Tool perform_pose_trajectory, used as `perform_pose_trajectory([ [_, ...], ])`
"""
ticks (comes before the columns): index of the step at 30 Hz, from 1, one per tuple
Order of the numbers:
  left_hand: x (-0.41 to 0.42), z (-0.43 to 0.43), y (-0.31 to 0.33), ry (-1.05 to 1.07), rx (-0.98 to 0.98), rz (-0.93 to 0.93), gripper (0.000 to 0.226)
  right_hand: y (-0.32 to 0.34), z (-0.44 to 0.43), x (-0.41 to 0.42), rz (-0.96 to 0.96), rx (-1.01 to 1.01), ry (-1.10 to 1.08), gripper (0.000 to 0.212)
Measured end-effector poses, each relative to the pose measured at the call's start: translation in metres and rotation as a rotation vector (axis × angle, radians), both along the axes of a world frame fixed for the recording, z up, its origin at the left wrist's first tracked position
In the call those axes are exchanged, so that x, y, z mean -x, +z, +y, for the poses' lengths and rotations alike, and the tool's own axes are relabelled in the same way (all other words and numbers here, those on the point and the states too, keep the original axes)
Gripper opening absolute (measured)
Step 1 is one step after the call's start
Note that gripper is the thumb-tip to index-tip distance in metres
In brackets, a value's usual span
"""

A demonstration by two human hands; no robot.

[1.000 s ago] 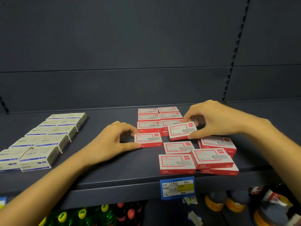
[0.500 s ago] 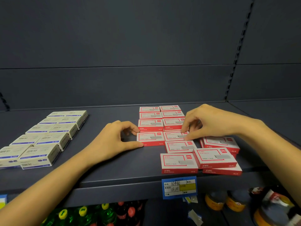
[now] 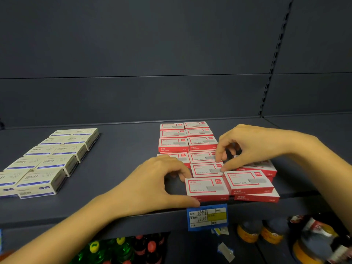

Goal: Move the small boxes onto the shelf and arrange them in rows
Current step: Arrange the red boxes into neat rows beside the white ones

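Small red-and-white boxes (image 3: 172, 144) lie flat in two columns on the dark shelf (image 3: 114, 187), running from the back wall toward the front. My left hand (image 3: 150, 185) grips the left end of the front red box (image 3: 206, 188), thumb on its front corner and fingers at its back corner. My right hand (image 3: 257, 147) pinches the right end of the red box behind it (image 3: 205, 169), between index fingertip and thumb. Loose red boxes (image 3: 247, 182) are stacked crookedly at the right, partly under my right hand.
White boxes with blue stripes (image 3: 57, 162) sit in two columns on the shelf's left. A blue and yellow price label (image 3: 207, 217) hangs on the shelf's front edge. Bottles (image 3: 118, 248) and jars (image 3: 270, 233) stand on the level below. A slotted upright (image 3: 274, 60) runs up the back wall.
My right hand set its lifted red box down in the fourth row and slid forward to the box in front. My left hand left the fourth-row box and took the front box.
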State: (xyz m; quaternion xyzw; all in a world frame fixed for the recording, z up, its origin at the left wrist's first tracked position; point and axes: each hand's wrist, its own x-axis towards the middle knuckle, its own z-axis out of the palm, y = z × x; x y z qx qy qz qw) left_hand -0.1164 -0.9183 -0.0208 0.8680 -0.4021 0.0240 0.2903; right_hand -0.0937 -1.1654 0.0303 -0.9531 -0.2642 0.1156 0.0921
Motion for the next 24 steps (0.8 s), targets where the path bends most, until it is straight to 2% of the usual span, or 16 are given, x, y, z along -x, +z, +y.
perform_pose_trajectory([
  [7, 0.003, 0.007, 0.0, 0.004, 0.046, 0.012, 0.025, 0.004, 0.005, -0.005, 0.069, 0.05, -0.019, 0.014],
  [15, 0.004, 0.04, 0.012, 0.069, 0.126, 0.002, 0.038, 0.011, 0.014, -0.009, 0.081, 0.135, -0.027, 0.022],
  [24, -0.009, 0.064, 0.023, 0.168, 0.238, -0.026, 0.037, 0.015, 0.027, -0.012, 0.079, 0.236, -0.011, 0.025],
])
